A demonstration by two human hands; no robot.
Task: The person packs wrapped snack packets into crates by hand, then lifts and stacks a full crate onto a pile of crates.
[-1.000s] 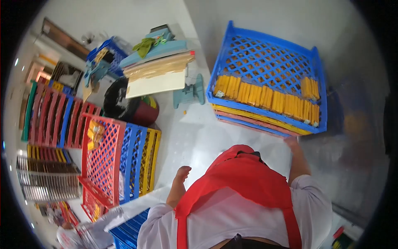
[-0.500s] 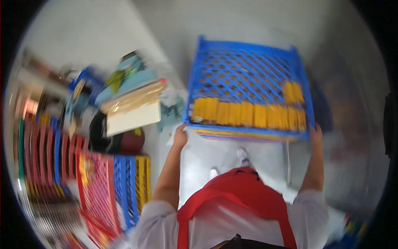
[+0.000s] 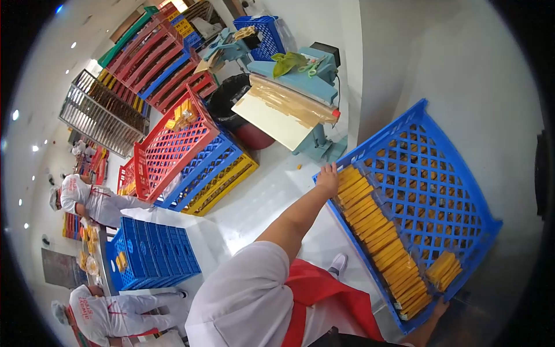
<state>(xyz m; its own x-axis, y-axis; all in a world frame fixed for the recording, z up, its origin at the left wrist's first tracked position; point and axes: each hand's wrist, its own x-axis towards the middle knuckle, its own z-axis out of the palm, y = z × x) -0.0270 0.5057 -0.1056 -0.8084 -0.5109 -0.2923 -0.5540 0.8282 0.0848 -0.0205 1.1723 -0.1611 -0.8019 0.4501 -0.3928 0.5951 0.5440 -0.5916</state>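
A blue plastic lattice crate [image 3: 430, 168] fills the right side of the view. Along its near side runs a row of packets with yellow-orange contents [image 3: 376, 234], in clear wrapping. One smaller bunch of the same packets [image 3: 443, 270] sits apart near the right corner. Brown pieces show through the lattice bottom. My left hand [image 3: 328, 180] is closed over the rim at the near left corner. At the near right end my right hand [image 3: 440, 309] grips the rim, its fingers partly hidden.
Left of the crate stands a teal machine with a cream board [image 3: 277, 115] and brown film. Beside it are a black-lined bin [image 3: 231, 98] and stacked red, blue and yellow crates [image 3: 196, 168]. Two people [image 3: 87, 194] in white work near a blue crate stack [image 3: 156, 251]. A wall [image 3: 439, 52] rises behind.
The view has swung left, bringing the stacks and two people into sight. The blue crate now appears lower right and rotated. Both hands stay on its rim.
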